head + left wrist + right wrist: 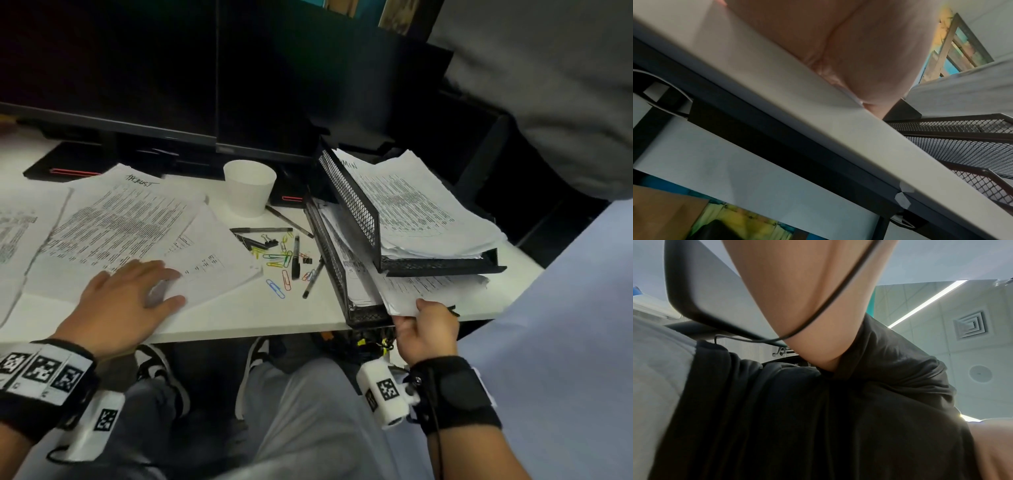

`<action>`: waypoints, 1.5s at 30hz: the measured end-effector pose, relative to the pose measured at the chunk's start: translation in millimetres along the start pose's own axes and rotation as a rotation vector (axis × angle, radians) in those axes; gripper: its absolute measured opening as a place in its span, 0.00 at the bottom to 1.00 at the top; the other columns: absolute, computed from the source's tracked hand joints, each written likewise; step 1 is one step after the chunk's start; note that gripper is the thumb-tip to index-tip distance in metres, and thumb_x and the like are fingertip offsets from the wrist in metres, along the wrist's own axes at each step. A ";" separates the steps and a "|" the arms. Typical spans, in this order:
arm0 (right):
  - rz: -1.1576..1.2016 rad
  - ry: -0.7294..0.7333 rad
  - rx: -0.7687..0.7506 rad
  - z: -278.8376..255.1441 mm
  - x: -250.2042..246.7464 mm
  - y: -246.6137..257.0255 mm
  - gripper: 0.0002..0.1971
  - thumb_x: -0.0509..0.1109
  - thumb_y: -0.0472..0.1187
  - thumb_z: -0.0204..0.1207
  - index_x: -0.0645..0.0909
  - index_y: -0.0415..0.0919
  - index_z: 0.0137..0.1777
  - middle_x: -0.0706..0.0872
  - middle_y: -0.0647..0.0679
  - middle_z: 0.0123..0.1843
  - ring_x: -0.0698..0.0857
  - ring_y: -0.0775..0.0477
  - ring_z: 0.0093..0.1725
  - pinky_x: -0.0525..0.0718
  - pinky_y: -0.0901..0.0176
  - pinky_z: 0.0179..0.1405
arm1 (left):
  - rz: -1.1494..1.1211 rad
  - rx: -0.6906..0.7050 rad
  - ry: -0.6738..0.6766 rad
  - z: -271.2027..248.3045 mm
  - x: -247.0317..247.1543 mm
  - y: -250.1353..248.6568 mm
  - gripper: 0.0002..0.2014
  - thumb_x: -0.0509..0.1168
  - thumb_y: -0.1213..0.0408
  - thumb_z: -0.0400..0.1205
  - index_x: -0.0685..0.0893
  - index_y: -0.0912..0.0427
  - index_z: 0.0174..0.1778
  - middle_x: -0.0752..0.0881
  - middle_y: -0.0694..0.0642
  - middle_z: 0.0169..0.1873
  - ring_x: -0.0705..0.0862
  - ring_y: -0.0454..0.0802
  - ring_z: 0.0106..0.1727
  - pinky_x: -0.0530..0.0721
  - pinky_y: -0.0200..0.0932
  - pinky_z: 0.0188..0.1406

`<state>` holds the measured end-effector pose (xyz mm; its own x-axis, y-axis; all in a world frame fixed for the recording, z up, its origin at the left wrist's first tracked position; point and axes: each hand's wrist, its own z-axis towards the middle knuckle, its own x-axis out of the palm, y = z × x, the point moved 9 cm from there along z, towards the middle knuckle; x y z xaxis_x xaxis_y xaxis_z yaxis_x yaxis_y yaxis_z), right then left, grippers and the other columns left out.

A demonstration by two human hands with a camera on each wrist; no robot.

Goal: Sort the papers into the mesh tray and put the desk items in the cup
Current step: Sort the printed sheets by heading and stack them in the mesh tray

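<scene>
Now the right hand pinches a paper sheaf whose long axis points into the lower mesh tray; the left hand lies flat.

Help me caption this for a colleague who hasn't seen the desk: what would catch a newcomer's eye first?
Probably the black two-tier mesh tray at the desk's right edge, stuffed with printed papers, where the right hand pinches a sheaf of sheets at the lower tier. Next, the bright paper clips and pens scattered mid-desk in front of a white cup. At left, the left hand rests on spread printouts.
</scene>
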<state>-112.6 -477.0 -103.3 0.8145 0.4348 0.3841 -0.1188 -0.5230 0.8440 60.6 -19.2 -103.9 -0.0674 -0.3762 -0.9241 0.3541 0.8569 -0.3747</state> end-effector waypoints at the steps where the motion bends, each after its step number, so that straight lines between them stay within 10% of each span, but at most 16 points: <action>1: 0.052 0.005 -0.001 -1.6 1.2 -0.6 0.24 0.55 0.28 0.90 0.65 0.19 0.84 0.73 0.17 0.80 0.72 0.20 0.83 0.88 0.50 0.51 | 0.005 0.002 -0.001 0.3 1.2 1.2 0.38 0.46 0.22 0.72 0.74 0.33 0.74 0.71 0.41 0.81 0.63 0.47 0.84 0.58 0.63 0.82; 4: 0.042 0.014 0.030 -5.0 13.0 0.5 0.17 0.56 0.25 0.90 0.75 0.29 0.76 0.84 0.25 0.71 0.86 0.24 0.70 0.87 0.32 0.68 | 0.009 -0.003 0.001 0.7 3.5 3.1 0.38 0.46 0.22 0.72 0.73 0.33 0.75 0.69 0.41 0.82 0.62 0.48 0.85 0.56 0.63 0.83; 8: 0.032 0.108 0.082 -11.8 39.5 -0.3 0.15 0.58 0.23 0.88 0.82 0.34 0.65 0.92 0.30 0.60 0.92 0.30 0.58 0.92 0.27 0.57 | 0.003 0.001 0.002 1.0 4.0 3.3 0.39 0.46 0.22 0.71 0.73 0.34 0.76 0.69 0.40 0.82 0.61 0.48 0.85 0.55 0.63 0.83; 15: -0.078 0.221 0.153 -5.5 54.7 -7.2 0.15 0.56 0.29 0.92 0.83 0.31 0.68 0.95 0.31 0.56 0.97 0.35 0.45 0.96 0.44 0.34 | -0.006 -0.001 -0.021 -0.9 1.9 1.8 0.37 0.48 0.23 0.71 0.75 0.34 0.74 0.71 0.40 0.81 0.64 0.46 0.83 0.56 0.62 0.83; 19: -0.204 0.185 0.125 -2.6 56.2 -3.5 0.15 0.52 0.29 0.91 0.81 0.32 0.61 0.88 0.30 0.53 0.84 0.46 0.24 0.77 0.62 0.15 | -0.003 0.002 -0.025 -0.4 1.9 1.9 0.37 0.48 0.24 0.72 0.75 0.34 0.74 0.71 0.40 0.80 0.66 0.47 0.82 0.57 0.63 0.82; 27: 0.041 0.059 0.050 -9.9 42.2 -1.2 0.08 0.62 0.29 0.86 0.81 0.35 0.48 0.85 0.39 0.41 0.85 0.44 0.31 0.84 0.60 0.23 | -0.010 -0.004 -0.021 -1.9 1.4 1.2 0.36 0.48 0.24 0.72 0.74 0.33 0.74 0.71 0.40 0.81 0.64 0.46 0.83 0.56 0.62 0.83; 31: -0.003 -0.050 -0.090 -21.5 23.9 1.6 0.09 0.64 0.32 0.85 0.77 0.44 0.44 0.73 0.49 0.33 0.71 0.51 0.23 0.72 0.62 0.21 | -0.005 -0.010 -0.017 -1.3 0.5 -0.4 0.37 0.48 0.24 0.72 0.73 0.33 0.75 0.70 0.41 0.81 0.64 0.46 0.83 0.55 0.61 0.83; 35: -0.054 0.154 -0.177 -61.4 49.4 -11.0 0.13 0.64 0.30 0.87 0.74 0.44 0.41 0.68 0.50 0.26 0.62 0.52 0.20 0.63 0.61 0.18 | 0.001 -0.008 0.007 -1.7 1.6 -1.7 0.38 0.46 0.23 0.73 0.72 0.34 0.77 0.68 0.41 0.83 0.61 0.47 0.85 0.53 0.61 0.84; 40: -0.309 0.507 -0.238 -115.0 116.1 -38.9 0.11 0.67 0.30 0.88 0.81 0.36 0.41 0.76 0.42 0.29 0.72 0.47 0.22 0.78 0.57 0.17 | -0.028 -0.021 0.025 -0.9 2.8 -3.8 0.29 0.56 0.30 0.81 0.72 0.35 0.78 0.66 0.41 0.84 0.58 0.46 0.86 0.52 0.61 0.85; 45: -0.589 0.746 -0.166 -133.5 189.9 -74.7 0.07 0.73 0.31 0.84 0.91 0.39 0.48 0.91 0.45 0.49 0.90 0.47 0.48 0.94 0.52 0.42 | -0.272 -0.029 -0.083 -3.2 -19.0 -4.3 0.17 0.68 0.43 0.82 0.83 0.38 0.66 0.79 0.41 0.71 0.75 0.46 0.74 0.70 0.55 0.78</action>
<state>-24.9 -257.5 -43.4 0.2060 0.9782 -0.0270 0.0682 0.0132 0.9976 57.4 -14.6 -85.0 -0.0795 -0.6201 -0.7805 0.3068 0.7297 -0.6111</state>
